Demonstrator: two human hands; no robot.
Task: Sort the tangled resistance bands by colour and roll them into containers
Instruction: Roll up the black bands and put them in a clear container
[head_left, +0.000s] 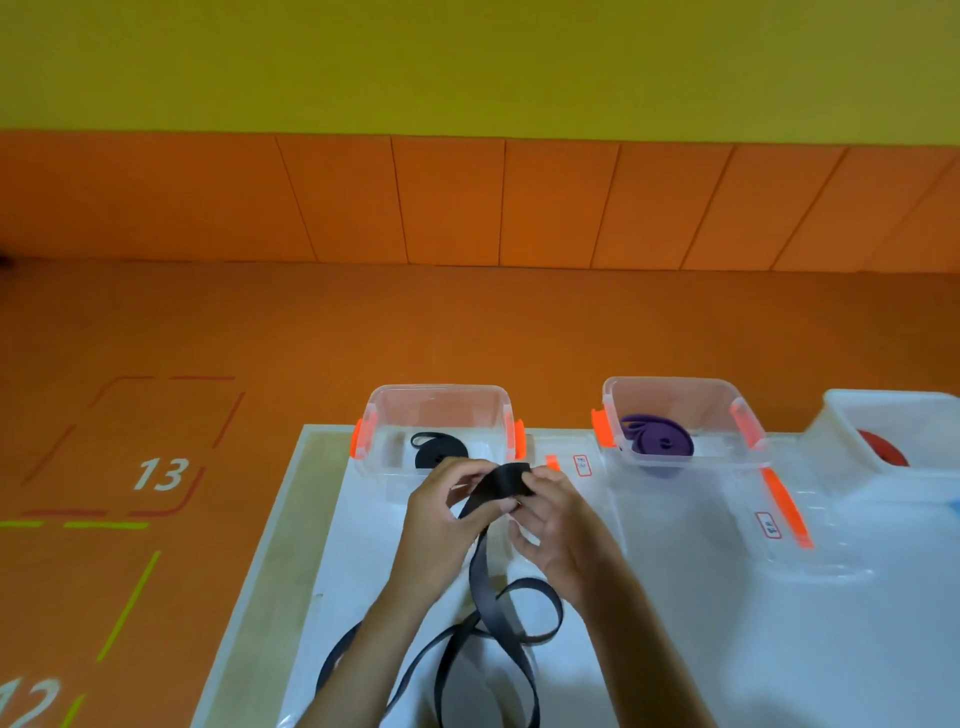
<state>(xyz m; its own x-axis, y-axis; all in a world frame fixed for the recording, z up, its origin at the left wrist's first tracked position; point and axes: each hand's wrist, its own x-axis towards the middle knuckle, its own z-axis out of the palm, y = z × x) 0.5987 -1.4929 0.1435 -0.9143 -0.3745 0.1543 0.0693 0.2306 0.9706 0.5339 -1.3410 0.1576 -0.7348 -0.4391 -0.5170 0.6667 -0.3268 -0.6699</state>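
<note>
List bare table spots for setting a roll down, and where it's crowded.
Free: table strip between its left edge, the black-band bin and the left hand; the wide patch right of the right hand, below the clear lid. Crowded: centre, where both hands grip the black band and its loops sprawl.

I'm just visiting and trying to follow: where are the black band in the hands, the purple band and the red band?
black band (506, 480): head view, the folded end held up.
purple band (664, 443): head view, top of the coil.
red band (885, 451): head view, its visible curved edge.
</note>
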